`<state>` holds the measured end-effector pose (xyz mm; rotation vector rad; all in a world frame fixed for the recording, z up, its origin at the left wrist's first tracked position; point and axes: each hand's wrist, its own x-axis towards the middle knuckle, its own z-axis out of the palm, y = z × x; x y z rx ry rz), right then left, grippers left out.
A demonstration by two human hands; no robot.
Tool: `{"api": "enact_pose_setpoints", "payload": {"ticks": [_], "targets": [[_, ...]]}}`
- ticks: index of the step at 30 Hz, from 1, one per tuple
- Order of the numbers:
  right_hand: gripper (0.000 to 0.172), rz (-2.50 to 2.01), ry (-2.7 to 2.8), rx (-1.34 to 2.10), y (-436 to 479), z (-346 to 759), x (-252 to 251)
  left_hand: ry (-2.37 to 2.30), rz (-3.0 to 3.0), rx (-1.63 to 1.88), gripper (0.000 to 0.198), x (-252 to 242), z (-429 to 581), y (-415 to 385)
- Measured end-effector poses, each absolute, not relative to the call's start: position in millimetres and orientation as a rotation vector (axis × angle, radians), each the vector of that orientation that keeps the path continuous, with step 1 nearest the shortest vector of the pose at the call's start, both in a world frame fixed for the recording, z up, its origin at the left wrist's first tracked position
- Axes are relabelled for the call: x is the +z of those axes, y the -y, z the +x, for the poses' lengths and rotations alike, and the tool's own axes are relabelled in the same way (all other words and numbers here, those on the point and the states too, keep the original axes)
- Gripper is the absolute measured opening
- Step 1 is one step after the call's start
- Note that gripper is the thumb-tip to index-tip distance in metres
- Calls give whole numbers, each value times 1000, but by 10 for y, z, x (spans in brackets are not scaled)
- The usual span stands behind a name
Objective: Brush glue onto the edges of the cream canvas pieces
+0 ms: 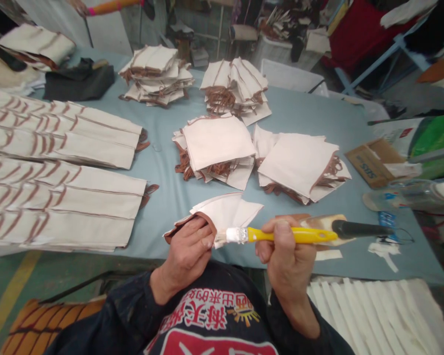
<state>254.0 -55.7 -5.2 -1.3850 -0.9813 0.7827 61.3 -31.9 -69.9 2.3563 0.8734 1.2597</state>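
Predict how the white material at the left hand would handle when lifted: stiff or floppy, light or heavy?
The white material probably flops: its brown edge curves beside the left hand. It seems light, since its visible edges look thin.

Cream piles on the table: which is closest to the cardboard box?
The front-right pile, just beyond the right hand. It sits right beside the box; the other piles lie farther left.
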Motion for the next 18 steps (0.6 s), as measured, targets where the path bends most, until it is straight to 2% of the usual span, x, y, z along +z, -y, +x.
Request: {"api": "enact_pose_setpoints", "payload": {"ticks": [6, 11, 18], "targets": [[46, -1294, 851, 1085, 552, 2516, -109, -933, 2214, 1254, 38, -668, 669, 416], [49, -1289, 670, 1148, 522, 2641, -139, -1044, 2050, 1266, 26, -608, 713, 505], [53, -1420, 344, 1272, 484, 2946, -229, -1350, 1603, 1062, 20, -518, 705, 636]]}}
